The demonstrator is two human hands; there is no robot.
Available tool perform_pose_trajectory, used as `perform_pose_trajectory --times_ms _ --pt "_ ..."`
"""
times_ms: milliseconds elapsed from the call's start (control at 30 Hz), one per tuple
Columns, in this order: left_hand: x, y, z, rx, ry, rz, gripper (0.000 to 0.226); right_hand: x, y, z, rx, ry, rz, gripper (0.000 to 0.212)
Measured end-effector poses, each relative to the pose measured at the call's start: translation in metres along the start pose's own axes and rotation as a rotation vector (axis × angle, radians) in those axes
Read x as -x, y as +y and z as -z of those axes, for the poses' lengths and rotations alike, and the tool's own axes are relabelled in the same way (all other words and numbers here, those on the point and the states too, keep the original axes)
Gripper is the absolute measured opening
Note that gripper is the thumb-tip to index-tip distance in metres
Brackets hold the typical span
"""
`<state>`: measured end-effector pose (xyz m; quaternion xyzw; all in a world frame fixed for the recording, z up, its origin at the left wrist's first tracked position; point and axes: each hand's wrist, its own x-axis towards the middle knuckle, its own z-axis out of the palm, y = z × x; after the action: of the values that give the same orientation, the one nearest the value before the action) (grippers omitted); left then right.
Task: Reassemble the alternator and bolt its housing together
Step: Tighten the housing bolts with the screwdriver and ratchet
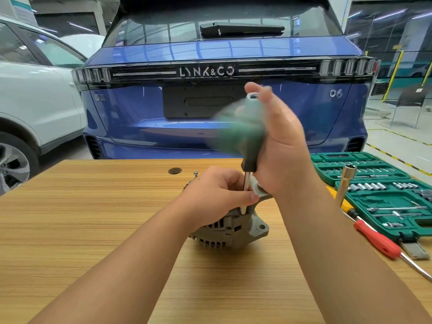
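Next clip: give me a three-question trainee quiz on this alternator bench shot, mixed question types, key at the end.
1. True or false: the left hand pinches the steel shaft of the green-handled driver just above the grey cast-metal alternator.
2. The red-handled screwdriver lies: A) in the open green plastic socket-set case; B) on the wooden tabletop, right of the alternator; C) in the right hand.
3. Fill in: the driver's handle looks smeared by motion ____.

Key: 1 true; 2 B; 3 blur.
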<state>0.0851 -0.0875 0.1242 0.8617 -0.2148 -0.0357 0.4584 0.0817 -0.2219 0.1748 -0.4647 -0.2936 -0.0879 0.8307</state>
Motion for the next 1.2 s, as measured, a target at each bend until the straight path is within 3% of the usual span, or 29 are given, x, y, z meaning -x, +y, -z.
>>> perform_pose_trajectory --times_ms 100,200,300,400,467,667,767,900,1067,1133,1200 --pt "-0.001 -0.001 -0.001 -0.018 -0.009 -0.022 0.011 -0.002 -0.002 0.0 0.216 0.219 0.067 0.016" --pt "-0.002 -0.002 -0.001 -0.014 -0.009 -0.015 0.008 -0.003 -0.007 0.006 0.032 0.05 -0.088 0.011" --pt "-0.001 -0.002 0.001 0.012 -0.019 -0.002 0.006 -0.001 -0.004 0.006 -0.088 -0.14 -0.057 0.031" --pt "0.001 -0.002 0.002 0.037 -0.026 0.011 0.007 0.002 0.006 -0.002 0.128 -0.153 0.143 0.04" --pt "0.001 -0.002 0.002 0.038 -0.026 0.011 0.007 0.001 0.008 -0.003 0.195 -0.147 0.172 0.043" --pt "0.001 0.0 0.001 0.029 0.003 0.013 0.007 0.002 0.002 0.002 -0.095 -0.29 0.041 0.053" --pt "0.0 0.0 0.001 0.011 0.009 0.033 0.008 0.002 0.002 0.005 -0.099 -0.324 0.011 0.063" --pt "0.0 0.0 0.001 0.012 0.005 0.036 0.008 -0.001 -0.002 0.002 -0.08 -0.219 -0.085 0.072" --pt "0.0 0.002 -0.001 -0.029 -0.006 0.017 0.006 -0.002 -0.002 0.001 0.19 0.105 0.023 0.005" --pt "-0.001 0.002 -0.001 -0.046 0.003 0.017 0.009 -0.003 -0.004 0.005 0.091 0.042 -0.065 0.008" --pt "-0.001 0.001 0.0 -0.04 0.004 0.019 0.008 -0.002 -0.005 0.006 -0.057 -0.08 -0.116 0.027"
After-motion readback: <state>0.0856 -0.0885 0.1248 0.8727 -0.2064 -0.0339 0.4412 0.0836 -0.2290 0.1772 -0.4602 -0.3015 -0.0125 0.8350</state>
